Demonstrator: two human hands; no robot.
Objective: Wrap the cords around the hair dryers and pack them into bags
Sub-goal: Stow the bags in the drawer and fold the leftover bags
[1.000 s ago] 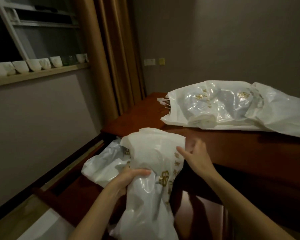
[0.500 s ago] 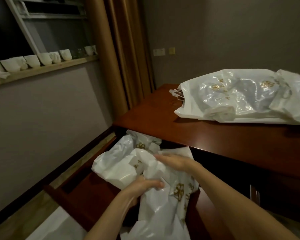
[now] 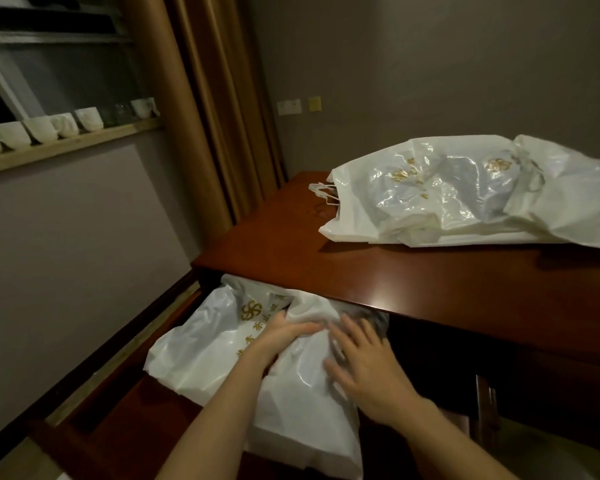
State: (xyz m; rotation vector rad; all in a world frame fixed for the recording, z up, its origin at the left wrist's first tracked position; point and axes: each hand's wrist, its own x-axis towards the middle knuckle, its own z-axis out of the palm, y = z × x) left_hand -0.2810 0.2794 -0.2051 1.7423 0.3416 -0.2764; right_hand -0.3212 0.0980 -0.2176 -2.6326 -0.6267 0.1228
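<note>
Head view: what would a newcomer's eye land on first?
Two bare hands low in the centre: the left hand grips a glossy white plastic bag with gold print while the right hand lies flat on it, in an open dark red wooden drawer. Next, the pile of crumpled white plastic bags on the dark red wooden desk top, upper right. A row of white cups lines the ledge at left.

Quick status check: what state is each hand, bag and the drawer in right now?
Left hand: gripping the front bag's gathered top.
Right hand: fingers spread, pressing flat on the front bag.
Front bag: lying in the drawer, contents hidden.
Back bag: in the drawer, beside the front one.
Drawer: pulled open.
Tabletop bags: lying crumpled on the desk.
</note>
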